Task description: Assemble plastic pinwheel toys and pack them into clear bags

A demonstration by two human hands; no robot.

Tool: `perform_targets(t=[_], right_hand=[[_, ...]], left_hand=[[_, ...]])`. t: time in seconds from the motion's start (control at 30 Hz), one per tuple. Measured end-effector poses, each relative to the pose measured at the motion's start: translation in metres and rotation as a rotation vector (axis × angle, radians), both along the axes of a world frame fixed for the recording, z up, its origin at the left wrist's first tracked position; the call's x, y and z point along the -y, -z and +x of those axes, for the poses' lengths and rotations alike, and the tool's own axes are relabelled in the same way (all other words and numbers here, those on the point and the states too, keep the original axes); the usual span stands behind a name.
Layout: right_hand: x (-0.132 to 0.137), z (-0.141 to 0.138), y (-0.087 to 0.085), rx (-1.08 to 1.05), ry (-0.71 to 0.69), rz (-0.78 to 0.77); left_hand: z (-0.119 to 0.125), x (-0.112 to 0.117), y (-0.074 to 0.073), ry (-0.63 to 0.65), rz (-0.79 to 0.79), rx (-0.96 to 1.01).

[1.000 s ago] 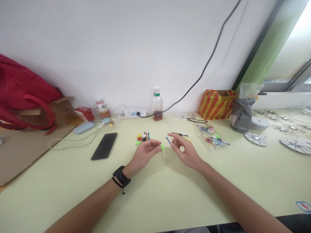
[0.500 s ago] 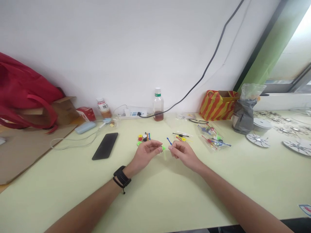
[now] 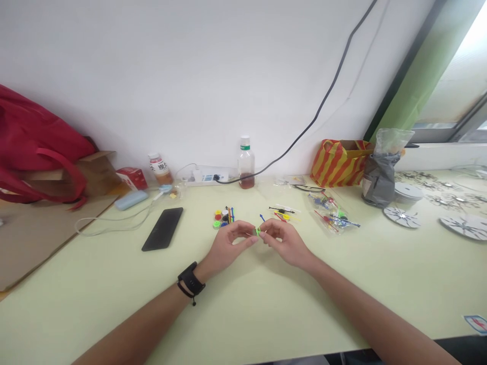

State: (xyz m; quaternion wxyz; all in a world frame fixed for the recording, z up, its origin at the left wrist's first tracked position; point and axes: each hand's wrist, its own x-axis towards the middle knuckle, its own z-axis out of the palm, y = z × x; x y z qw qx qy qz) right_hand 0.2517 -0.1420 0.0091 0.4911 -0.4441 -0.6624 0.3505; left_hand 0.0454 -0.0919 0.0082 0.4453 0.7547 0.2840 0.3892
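My left hand [image 3: 228, 246] and my right hand [image 3: 287, 242] meet above the middle of the table. Between their fingertips is a small bright green plastic piece [image 3: 257, 231], pinched from both sides and partly covered. A blue plastic arrow [image 3: 262, 218] shows just behind my right fingers; its lower end is hidden. Beyond my left hand sit round plastic pieces in several colours, among them a red one [image 3: 217, 217], with upright-looking arrows [image 3: 232, 215] beside them. Behind my right hand lie loose arrows, including a black one [image 3: 281, 210], and a yellow piece [image 3: 286, 216].
Clear bags of coloured parts [image 3: 335, 218] lie to the right, near patterned discs [image 3: 402, 216]. A black phone [image 3: 163, 229] and a white cable [image 3: 110, 233] are on the left. A bottle [image 3: 246, 165], a power strip [image 3: 207, 175] and a striped bag [image 3: 338, 163] stand along the wall.
My right hand has moved slightly left, and its fingertips now meet the green piece at my left hand. The gap between the hands has closed. The view has shifted slightly.
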Motion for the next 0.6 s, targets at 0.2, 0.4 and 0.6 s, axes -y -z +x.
perform_targets(t=[0.2,0.4,0.6], right_hand=[[-0.001,0.029,-0.021,0.211,0.316,0.226],[0.003,0.046,-0.036,0.411,0.46,0.322],[0.012,0.043,-0.029,0.914,0.158,-0.245]], left_hand=[[-0.009,-0.007,0.001,-0.19,0.529,-0.393],[-0.017,-0.018,0.006,-0.201,0.642,-0.59],[-0.014,-0.014,0.006,-0.181,0.551,-0.562]])
